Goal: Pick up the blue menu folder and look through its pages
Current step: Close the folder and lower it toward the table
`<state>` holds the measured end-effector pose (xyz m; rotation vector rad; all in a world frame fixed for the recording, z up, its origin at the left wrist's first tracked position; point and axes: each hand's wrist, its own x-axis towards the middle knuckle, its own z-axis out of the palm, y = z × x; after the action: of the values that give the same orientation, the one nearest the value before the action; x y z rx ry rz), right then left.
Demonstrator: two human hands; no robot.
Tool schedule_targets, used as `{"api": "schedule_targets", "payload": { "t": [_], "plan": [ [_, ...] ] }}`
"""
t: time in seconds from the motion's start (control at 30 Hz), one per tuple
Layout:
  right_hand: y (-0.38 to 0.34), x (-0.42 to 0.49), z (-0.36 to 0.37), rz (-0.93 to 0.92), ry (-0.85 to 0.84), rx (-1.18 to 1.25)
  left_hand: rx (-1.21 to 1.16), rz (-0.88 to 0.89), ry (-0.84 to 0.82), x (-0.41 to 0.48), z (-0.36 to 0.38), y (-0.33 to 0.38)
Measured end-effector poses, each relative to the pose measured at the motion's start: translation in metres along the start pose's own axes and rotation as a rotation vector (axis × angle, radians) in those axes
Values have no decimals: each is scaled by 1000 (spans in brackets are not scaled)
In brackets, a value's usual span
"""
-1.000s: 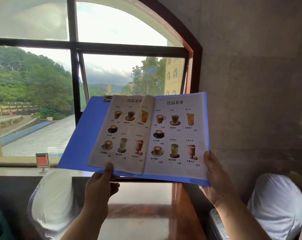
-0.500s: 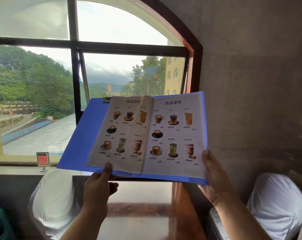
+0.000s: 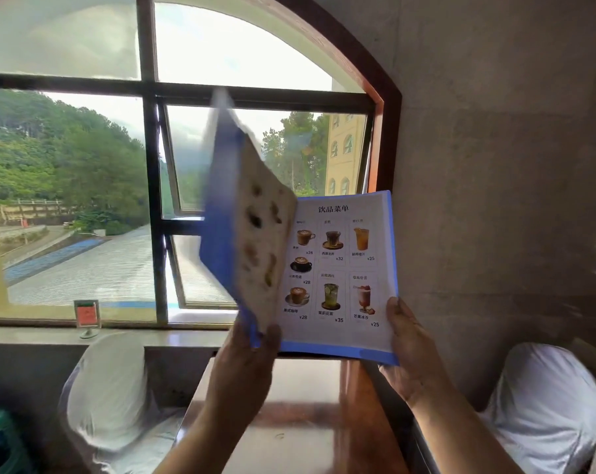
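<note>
I hold the blue menu folder (image 3: pixel 390 254) up in front of the window. Its right half faces me with a drinks page (image 3: pixel 334 268) showing pictures of coffees, teas and juices with prices. My right hand (image 3: pixel 409 347) grips the folder's lower right corner, thumb on the page. My left hand (image 3: pixel 247 357) holds the bottom edge of the blue left cover (image 3: pixel 218 213) together with a page, which stand nearly upright and blurred, swung toward the right half.
A brown wooden table (image 3: pixel 300 422) lies below the folder. White-covered chairs stand at left (image 3: pixel 108 388) and right (image 3: pixel 546 405). A small red sign holder (image 3: pixel 87 316) stands on the window sill. A concrete wall fills the right side.
The folder was spread flat open. My left hand has swung the left cover and page up and toward the right, so the folder is now half closed. My right hand stays put.
</note>
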<state>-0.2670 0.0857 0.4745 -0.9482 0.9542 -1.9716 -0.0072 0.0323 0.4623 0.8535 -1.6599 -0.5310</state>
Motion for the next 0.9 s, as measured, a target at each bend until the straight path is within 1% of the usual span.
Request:
{"api": "schedule_targets", "payload": {
  "t": [0.07,0.1,0.13,0.17,0.23,0.3,0.37,0.43,0.5,0.6,0.73,0.8,0.9],
  "plan": [
    [-2,1,-3,26,-8,29,64,126,-177,3,-5,-3],
    [-2,0,-5,51,-1,42,23,149,-205,5,-8,-2],
    [-3,-2,-7,69,3,51,-74,121,-183,8,-11,0],
    [-5,-4,-7,61,-10,44,-163,61,-127,12,-12,1],
    [-9,-5,-1,-6,-63,16,-214,-71,-12,23,-12,4],
    [-13,-4,8,-14,-124,36,-284,-176,-7,33,-12,6],
    [-16,-5,14,22,-163,44,-357,-229,-8,36,-13,8],
    [-18,-5,16,61,-204,12,-375,-252,42,35,-11,8],
    [-19,-7,19,72,-244,-74,-362,-251,82,33,-10,7],
    [-18,-9,22,52,-214,-145,-352,-243,92,32,-10,5],
    [-17,-13,23,19,-173,-151,-326,-207,100,32,-11,5],
    [-17,-14,21,7,-146,-173,-328,-193,74,33,-11,3],
    [-9,-14,9,-3,-111,-207,-385,-241,-45,24,-7,-8]
  ]
}}
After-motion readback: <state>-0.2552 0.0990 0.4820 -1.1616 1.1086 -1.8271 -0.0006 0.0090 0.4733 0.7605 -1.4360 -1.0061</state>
